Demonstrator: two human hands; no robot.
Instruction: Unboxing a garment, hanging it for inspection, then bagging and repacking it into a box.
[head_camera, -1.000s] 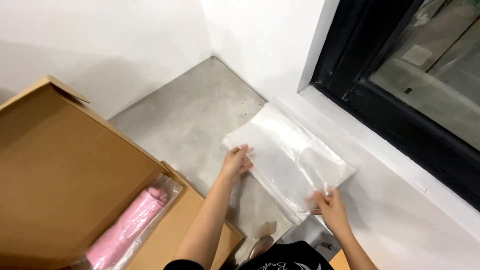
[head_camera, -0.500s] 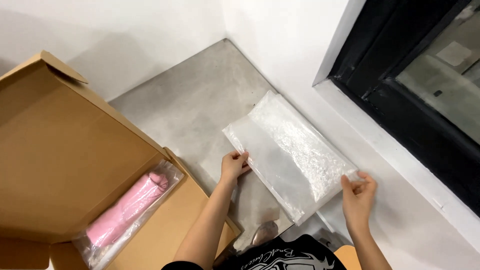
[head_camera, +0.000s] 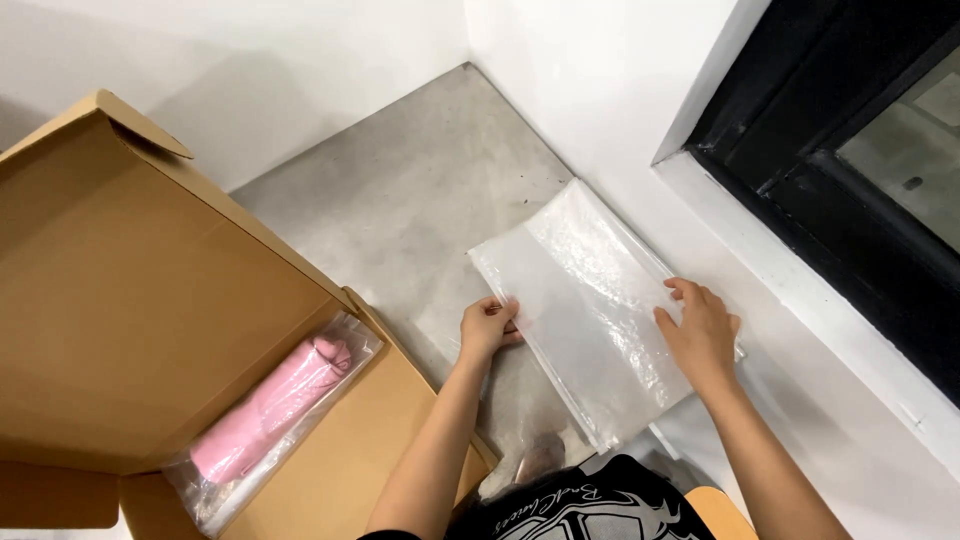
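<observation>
1. A large open brown cardboard box (head_camera: 150, 330) fills the left of the frame, its lid flap raised toward the upper left.
2. Inside it, at lower left, a rolled pink cloth item in a clear plastic wrapper (head_camera: 265, 415) lies slanted along the box's right wall.
3. The grey concrete floor (head_camera: 420, 190) runs from the centre up to the corner of the white walls.
4. The left hand (head_camera: 487, 328), at centre, pinches the left edge of a clear, flat rectangular plastic bag (head_camera: 590, 310), fingers curled closed on it.
5. The bag lies slanted on the floor, right of centre, against the white wall.
6. The right hand (head_camera: 700, 330) rests on the bag's right edge, fingers spread and slightly bent.
7. A black window frame (head_camera: 800, 160) fills the upper right.
</observation>
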